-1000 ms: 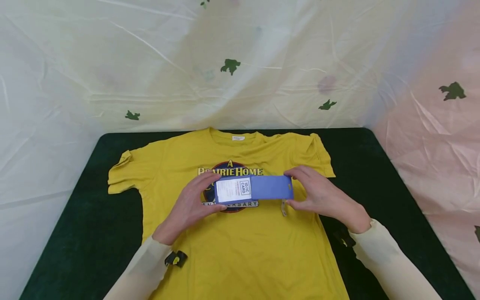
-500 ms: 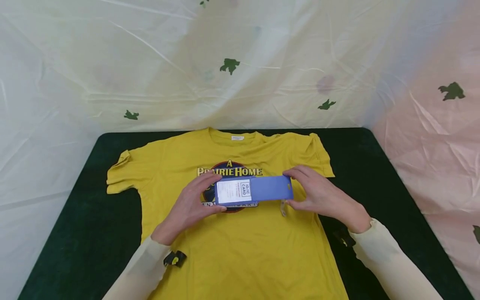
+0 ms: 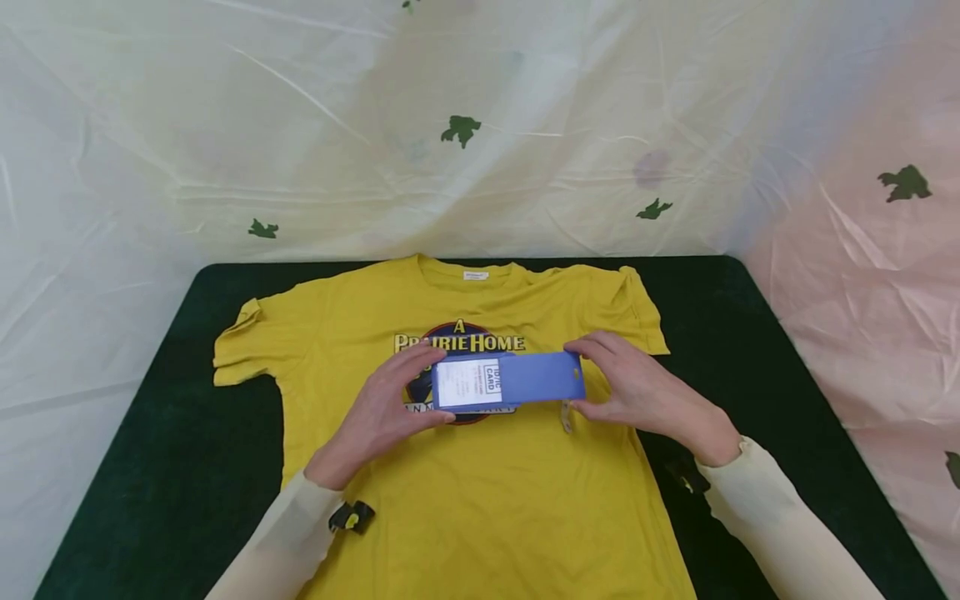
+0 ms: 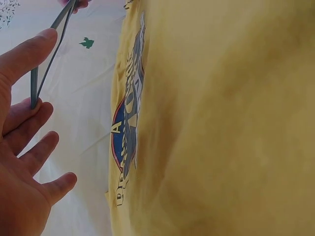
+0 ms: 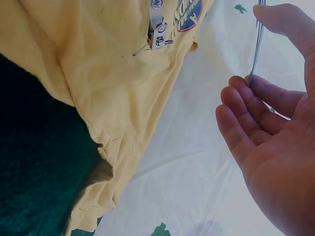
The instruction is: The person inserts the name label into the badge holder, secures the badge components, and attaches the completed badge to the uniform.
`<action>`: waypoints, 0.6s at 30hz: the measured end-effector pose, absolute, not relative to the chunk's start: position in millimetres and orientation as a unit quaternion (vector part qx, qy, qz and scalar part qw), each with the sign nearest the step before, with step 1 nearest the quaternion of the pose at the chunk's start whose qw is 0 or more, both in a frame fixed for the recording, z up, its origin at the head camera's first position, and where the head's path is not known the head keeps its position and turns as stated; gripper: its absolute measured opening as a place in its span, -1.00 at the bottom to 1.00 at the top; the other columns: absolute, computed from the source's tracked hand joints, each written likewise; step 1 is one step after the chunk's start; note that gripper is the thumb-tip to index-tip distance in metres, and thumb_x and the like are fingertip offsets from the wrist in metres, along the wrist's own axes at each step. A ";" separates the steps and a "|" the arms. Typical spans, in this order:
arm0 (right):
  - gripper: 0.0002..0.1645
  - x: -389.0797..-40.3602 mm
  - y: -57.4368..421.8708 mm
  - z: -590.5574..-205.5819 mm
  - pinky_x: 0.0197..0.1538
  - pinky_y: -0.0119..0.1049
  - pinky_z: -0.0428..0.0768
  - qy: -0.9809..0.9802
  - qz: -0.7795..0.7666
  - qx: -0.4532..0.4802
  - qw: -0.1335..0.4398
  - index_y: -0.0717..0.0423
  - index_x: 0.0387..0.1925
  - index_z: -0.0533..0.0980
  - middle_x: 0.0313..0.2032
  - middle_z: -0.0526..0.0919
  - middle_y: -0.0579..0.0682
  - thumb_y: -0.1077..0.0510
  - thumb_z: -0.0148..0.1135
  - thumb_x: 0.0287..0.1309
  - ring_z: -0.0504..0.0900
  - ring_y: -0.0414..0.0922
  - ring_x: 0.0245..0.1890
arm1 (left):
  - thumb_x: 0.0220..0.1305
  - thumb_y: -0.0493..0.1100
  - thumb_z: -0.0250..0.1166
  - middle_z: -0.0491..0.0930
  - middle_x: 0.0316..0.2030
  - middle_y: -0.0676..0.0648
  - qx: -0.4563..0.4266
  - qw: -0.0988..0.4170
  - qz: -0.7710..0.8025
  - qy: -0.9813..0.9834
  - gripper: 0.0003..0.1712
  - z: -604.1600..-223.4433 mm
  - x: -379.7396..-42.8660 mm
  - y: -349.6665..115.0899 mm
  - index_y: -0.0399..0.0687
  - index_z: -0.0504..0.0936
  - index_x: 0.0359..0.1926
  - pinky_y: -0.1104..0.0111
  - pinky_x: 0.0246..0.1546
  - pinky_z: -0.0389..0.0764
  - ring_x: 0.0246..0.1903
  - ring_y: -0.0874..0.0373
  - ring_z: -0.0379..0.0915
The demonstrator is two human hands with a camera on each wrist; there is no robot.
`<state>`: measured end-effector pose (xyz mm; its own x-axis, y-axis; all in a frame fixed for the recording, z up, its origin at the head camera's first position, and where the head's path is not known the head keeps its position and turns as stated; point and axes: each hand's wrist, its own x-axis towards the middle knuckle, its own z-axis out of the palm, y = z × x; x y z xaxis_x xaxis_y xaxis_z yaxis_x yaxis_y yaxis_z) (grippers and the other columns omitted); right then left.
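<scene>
Above the shirt, both hands hold a blue ID card holder [image 3: 542, 379] level. My left hand [image 3: 381, 402] pinches its left end by the long edges, thumb below and fingers above. At the opposite end, my right hand [image 3: 637, 390] pinches the part with the slot. A white printed insert [image 3: 461, 383] marked ID/IC CARD shows in the left half, its lettering partly cut off by the blue part. From the right end hangs a strap with a metal clip [image 5: 159, 37], clearest in the right wrist view. The left wrist view shows the holder [image 4: 34, 86] edge-on.
A yellow T-shirt [image 3: 480, 500] with a printed chest lies spread on a dark green table [image 3: 150, 475]. Behind the table hangs a pale sheet [image 3: 360, 167] with green leaf-like patches; pinkish cloth [image 3: 862, 275] is at the right.
The holder's two parts have slid slightly closer together, and the blue right part now covers some of the insert's lettering. Both hands keep their hold.
</scene>
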<state>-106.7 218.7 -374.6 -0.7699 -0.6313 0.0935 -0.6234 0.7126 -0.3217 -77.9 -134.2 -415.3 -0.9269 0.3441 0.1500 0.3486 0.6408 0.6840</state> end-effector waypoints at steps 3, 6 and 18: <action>-0.15 -107.1 218.0 -374.9 0.11 -0.07 0.50 0.925 -0.171 -0.341 0.009 0.11 0.20 0.40 0.04 0.47 -0.03 -0.13 0.52 -0.09 0.44 -0.10 -0.01 | -0.08 0.11 0.56 0.28 0.36 -0.07 -0.194 0.006 -0.380 -0.904 -0.08 -415.4 -78.3 -134.2 0.12 0.40 0.34 -0.09 0.27 0.22 0.35 0.01 0.14; -0.15 -106.9 217.9 -375.3 0.11 -0.08 0.50 0.924 -0.173 -0.341 0.007 0.11 0.20 0.40 0.04 0.47 -0.04 -0.13 0.52 -0.09 0.44 -0.11 -0.01 | -0.08 0.11 0.56 0.28 0.36 -0.08 -0.198 0.009 -0.378 -0.904 -0.08 -415.5 -78.7 -134.1 0.12 0.40 0.33 -0.08 0.27 0.22 0.35 0.01 0.14; -0.15 -106.5 215.8 -375.5 0.08 -0.09 0.52 0.921 -0.175 -0.348 -0.002 0.11 0.20 0.41 0.02 0.48 -0.04 -0.11 0.52 -0.10 0.45 -0.11 -0.03 | -0.07 0.16 0.54 0.29 0.36 -0.07 -0.201 0.013 -0.373 -0.906 -0.08 -415.0 -78.7 -134.1 0.10 0.41 0.33 -0.06 0.28 0.22 0.35 0.02 0.14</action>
<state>-106.5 215.8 -375.5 -0.7582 -0.6398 0.1256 -0.6412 0.6968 -0.3214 -78.7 -134.1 -415.0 -0.9186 0.3550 0.1734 0.3741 0.6403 0.6709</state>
